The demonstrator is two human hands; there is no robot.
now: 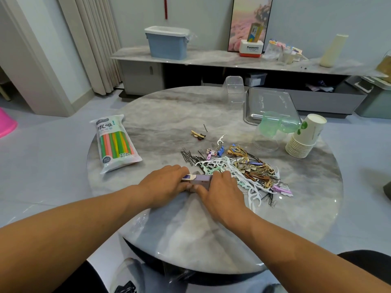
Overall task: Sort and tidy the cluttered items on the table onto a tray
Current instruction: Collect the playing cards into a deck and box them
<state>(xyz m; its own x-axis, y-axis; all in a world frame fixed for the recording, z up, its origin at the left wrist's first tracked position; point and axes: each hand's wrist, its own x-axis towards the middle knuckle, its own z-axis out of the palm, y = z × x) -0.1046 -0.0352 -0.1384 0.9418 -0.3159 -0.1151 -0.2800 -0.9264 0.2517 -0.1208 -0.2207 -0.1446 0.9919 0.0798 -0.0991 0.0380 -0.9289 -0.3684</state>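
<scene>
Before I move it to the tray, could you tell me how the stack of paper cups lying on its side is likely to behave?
The stack of paper cups lies tilted on the round table, so it would probably roll if nudged. Being paper, it looks light and easily crushed. The nested cups may slide apart if lifted by one end.

A grey-veined marble pattern is being shown by the round table (169,111). Beside the silver tray (270,102), a translucent green cup (269,123) and white paper cups (304,138) with a green sprout print are being seen.

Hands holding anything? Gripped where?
Both: left hand and right hand grip opposite ends of a small purple-grey box, resting on the table.
</scene>
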